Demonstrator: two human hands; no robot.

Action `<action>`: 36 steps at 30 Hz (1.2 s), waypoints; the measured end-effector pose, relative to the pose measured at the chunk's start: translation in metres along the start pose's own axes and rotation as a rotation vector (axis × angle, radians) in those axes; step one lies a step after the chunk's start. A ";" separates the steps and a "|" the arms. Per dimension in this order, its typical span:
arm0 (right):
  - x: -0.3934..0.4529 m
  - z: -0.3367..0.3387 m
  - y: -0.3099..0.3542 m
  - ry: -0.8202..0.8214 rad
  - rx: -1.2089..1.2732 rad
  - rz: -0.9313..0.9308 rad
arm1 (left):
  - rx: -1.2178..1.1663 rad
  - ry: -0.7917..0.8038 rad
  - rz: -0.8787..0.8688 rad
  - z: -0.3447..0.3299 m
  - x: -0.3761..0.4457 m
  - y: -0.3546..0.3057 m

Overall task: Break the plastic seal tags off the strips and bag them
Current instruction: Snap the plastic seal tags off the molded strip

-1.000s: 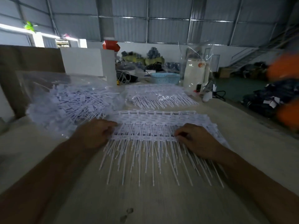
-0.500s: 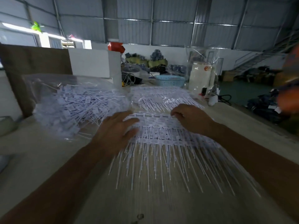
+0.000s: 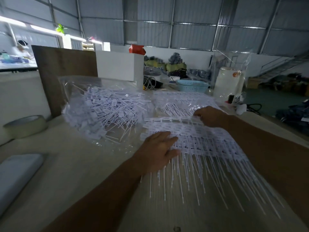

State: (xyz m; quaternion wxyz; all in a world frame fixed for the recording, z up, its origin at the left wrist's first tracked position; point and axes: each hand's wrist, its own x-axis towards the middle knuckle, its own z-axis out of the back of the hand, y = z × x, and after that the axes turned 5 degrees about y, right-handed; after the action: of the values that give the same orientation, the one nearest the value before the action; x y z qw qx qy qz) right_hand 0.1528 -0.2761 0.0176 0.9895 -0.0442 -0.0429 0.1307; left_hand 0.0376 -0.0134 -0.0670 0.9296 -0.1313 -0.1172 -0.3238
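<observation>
From the head camera, the one view there is, both hands have left the near row they were pressing a second ago: the right hand point(image 3: 211, 118) has gone up to the far edge of the stack of tag strips point(image 3: 197, 139) and now seems to pinch the top strip's far right end with curled fingers, while the left hand point(image 3: 158, 150) has slid up and lies flat, fingers spread, on the stack's left side. My guess is she is pinning the pile and about to peel off one strip to snap its tags loose, so no new tags are broken off yet. The strips lie on the table point(image 3: 70, 173), just right of the clear bag point(image 3: 103, 113), which is already heaped with loose tags. The camera has swung left too, bringing a roll of tape point(image 3: 25, 125) and a pale flat object point(image 3: 16, 174), cut off by the frame, into sight. The right fingertips are blurred, so the exact grip is hard to call, and a second bundle of strips point(image 3: 180, 101) behind is partly hidden by the right hand.
</observation>
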 end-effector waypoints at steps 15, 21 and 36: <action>-0.174 0.106 0.041 -0.979 0.111 0.434 | -1.349 -0.414 0.371 0.058 0.002 -0.022; -0.172 0.039 0.020 -0.578 0.160 0.319 | -1.590 -0.364 0.152 0.087 -0.012 -0.019; -0.189 -0.008 -0.023 -0.245 0.690 0.205 | -1.069 -0.652 0.233 0.104 -0.026 0.036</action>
State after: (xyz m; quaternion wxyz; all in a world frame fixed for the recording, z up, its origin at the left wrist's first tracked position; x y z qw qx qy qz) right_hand -0.0226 -0.3485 -0.0017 0.9155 0.3037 -0.1098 0.2401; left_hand 0.0262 0.0619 0.0163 0.6814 -0.6808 -0.2013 -0.1780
